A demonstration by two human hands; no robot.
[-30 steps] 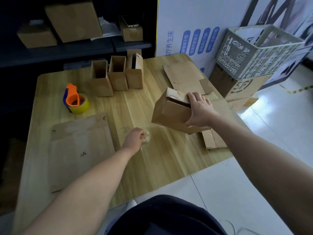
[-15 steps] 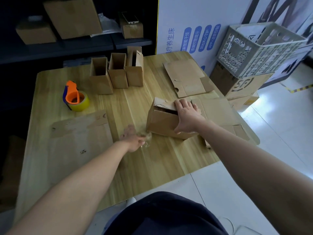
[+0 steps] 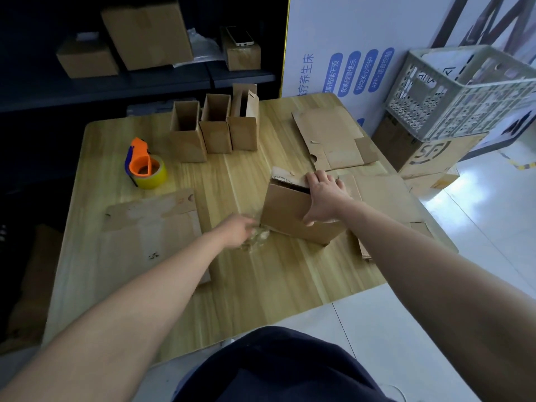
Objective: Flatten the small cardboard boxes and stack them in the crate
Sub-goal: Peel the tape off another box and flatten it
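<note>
- Right hand (image 3: 324, 198) has the small box (image 3: 287, 217) clamped, with the fingers hooked over its top edge and the thumb down on the near face. The box sits on the table (image 3: 261, 285), right of centre. Its top end gapes open, but it's not collapsed yet.
- Left hand (image 3: 235, 230) is a blur at the box's lower left corner, with a wad of clear tape (image 3: 259, 237) right at the fingertips. I honestly can't tell if it's pinching that or just brushing it.
- Progress, my read: mid-job. There's a flat sheet at the far right (image 3: 330, 137), another flat sheet under the box's right side (image 3: 383, 198), and a bigger flat sheet on the left (image 3: 150, 227). I can't spot any cardboard in the crate (image 3: 464, 88) from here, though.
- Left to do: squash this box, then the three open upright boxes (image 3: 216, 126) at the back, then stack the lot.
- The crate is off the table to the right, perched on a printed carton (image 3: 426, 152) on the white tile floor (image 3: 435, 329).
- Also on the wood top is an orange tape dispenser (image 3: 145, 168). Dark shelving (image 3: 174, 79) with more cartons runs behind.
</note>
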